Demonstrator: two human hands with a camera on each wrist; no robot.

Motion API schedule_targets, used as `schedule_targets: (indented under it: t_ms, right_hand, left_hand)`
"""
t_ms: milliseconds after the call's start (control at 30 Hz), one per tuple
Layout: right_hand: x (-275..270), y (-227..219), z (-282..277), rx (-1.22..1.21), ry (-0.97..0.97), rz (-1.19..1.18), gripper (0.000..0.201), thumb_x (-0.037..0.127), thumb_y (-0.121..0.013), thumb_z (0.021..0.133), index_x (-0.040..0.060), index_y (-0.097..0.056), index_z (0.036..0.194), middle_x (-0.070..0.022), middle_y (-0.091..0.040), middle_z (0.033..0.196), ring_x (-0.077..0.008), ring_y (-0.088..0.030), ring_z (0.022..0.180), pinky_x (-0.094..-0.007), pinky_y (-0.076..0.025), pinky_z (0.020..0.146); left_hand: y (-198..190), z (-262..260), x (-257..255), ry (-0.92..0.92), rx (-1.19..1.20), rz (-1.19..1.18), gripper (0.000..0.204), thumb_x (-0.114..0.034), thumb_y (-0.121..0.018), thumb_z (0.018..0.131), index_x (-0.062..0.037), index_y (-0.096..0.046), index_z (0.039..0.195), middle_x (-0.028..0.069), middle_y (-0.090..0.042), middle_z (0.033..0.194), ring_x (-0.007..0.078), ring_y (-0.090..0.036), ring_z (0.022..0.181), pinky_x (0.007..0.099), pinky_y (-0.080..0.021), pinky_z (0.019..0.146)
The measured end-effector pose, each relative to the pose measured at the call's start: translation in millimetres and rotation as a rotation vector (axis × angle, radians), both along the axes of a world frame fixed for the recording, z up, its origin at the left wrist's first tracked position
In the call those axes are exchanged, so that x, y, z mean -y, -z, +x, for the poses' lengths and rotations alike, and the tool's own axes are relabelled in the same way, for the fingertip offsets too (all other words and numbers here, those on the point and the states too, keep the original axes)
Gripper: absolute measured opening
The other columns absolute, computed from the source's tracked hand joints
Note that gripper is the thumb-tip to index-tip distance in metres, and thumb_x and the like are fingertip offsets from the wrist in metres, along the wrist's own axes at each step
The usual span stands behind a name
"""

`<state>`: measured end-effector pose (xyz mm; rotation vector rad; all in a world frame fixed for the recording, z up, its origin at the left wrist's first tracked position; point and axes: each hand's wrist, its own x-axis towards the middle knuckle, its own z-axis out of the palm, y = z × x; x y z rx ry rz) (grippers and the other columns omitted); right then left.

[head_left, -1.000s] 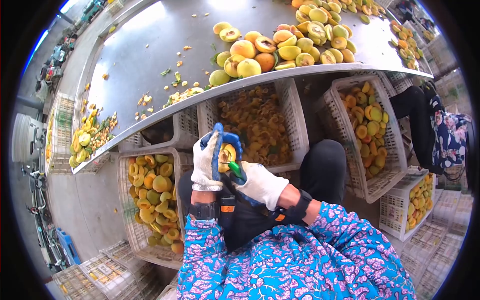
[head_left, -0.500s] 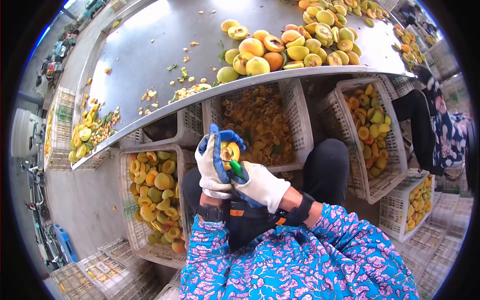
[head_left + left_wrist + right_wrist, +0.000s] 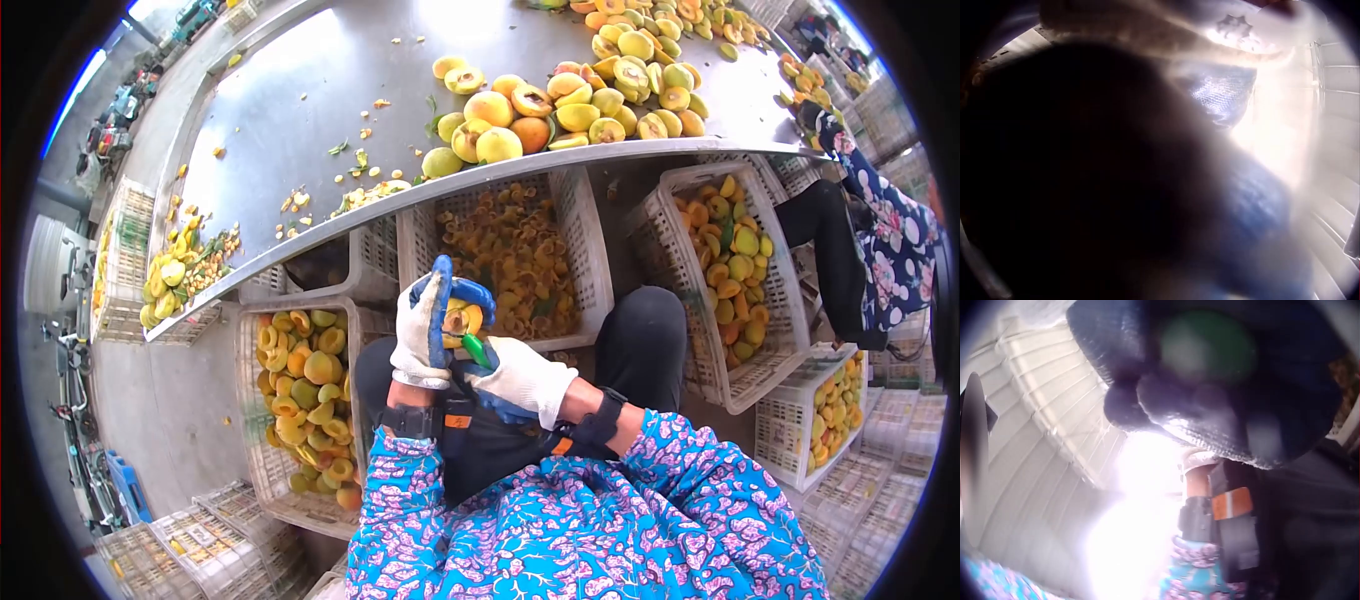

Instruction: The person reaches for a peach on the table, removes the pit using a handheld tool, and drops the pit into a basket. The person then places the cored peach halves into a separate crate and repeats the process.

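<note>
My gloved left hand (image 3: 422, 325) holds a cut apricot (image 3: 462, 318) over my lap, its fingers curled round the far side and its cut face turned toward me. From the right, my gloved right hand (image 3: 522, 375) grips a small tool by its green handle (image 3: 478, 350). The tool's working end meets the fruit's cut face and is hidden there. Dark glove fingers and the blurred green handle (image 3: 1210, 347) fill the upper right wrist view. A dark, blurred shape covers most of the left wrist view, beside blue glove fabric (image 3: 1257, 194).
A metal table (image 3: 320, 100) ahead carries a heap of apricots (image 3: 600, 95) and scattered pits. Below its edge stands a crate (image 3: 588, 235) of fruit pieces. Crates of apricots flank me, left (image 3: 245, 400) and right (image 3: 700, 330). Another person's arm (image 3: 868, 190) shows at the far right.
Both hands stay together at the apricot in front of my lap, with only small shifts of hands and view. At the far right, the other person's arm has moved toward the table.
</note>
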<state>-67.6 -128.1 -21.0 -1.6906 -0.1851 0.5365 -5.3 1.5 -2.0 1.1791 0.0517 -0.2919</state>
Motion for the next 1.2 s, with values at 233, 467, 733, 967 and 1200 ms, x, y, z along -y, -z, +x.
schedule_targets:
  t_ms: [233,467,733,967,1200]
  right_hand:
    - [27,-33,5,-0.665,-0.139,0.226,0.012,0.022,-0.06,0.089,0.01,-0.058,0.088,0.0033,-0.05,0.059,-0.0064,-0.046,0.043,-0.0224,-0.038,0.037]
    - [30,-29,8,-0.874,-0.11,0.588,0.014,0.023,-0.059,0.091,0.0092,-0.058,0.088,0.0043,-0.05,0.062,-0.0049,-0.047,0.046,-0.0198,-0.039,0.04]
    - [29,-32,5,-0.84,-0.118,0.42,0.013,0.023,-0.058,0.092,0.0099,-0.058,0.09,0.0051,-0.049,0.061,-0.0052,-0.045,0.044,-0.0212,-0.037,0.038]
    - [21,-29,-6,-1.008,-0.083,0.777,0.013,0.022,-0.057,0.093,0.0093,-0.059,0.091,0.0045,-0.05,0.061,-0.0054,-0.047,0.044,-0.0199,-0.037,0.038]
    - [28,-37,6,-1.009,-0.248,0.814,0.016,0.023,-0.06,0.092,0.0068,-0.06,0.088,0.0042,-0.05,0.061,-0.0056,-0.047,0.043,-0.0195,-0.036,0.037]
  left_hand:
    - [4,0,0,0.183,-0.12,-0.069,0.055,-0.043,-0.051,0.094,0.0054,-0.063,0.073,0.0157,-0.063,0.064,0.0229,-0.061,0.053,0.0319,-0.05,0.052]
    - [-3,5,2,0.146,-0.159,0.046,0.052,-0.043,-0.056,0.092,0.0049,-0.063,0.071,0.0149,-0.063,0.064,0.0222,-0.06,0.052,0.0313,-0.049,0.05]
    - [1,6,-2,0.214,-0.154,-0.02,0.053,-0.044,-0.052,0.093,0.004,-0.064,0.074,0.0151,-0.064,0.066,0.022,-0.061,0.055,0.0304,-0.05,0.053]
    - [-2,-10,-1,0.034,-0.127,-0.102,0.047,-0.039,-0.054,0.094,0.0031,-0.065,0.077,0.014,-0.064,0.067,0.0213,-0.062,0.057,0.0301,-0.051,0.055]
    - [1,-5,-8,0.073,0.026,-0.112,0.048,-0.037,-0.046,0.097,0.0042,-0.06,0.078,0.0173,-0.065,0.07,0.0245,-0.063,0.061,0.0337,-0.053,0.059]
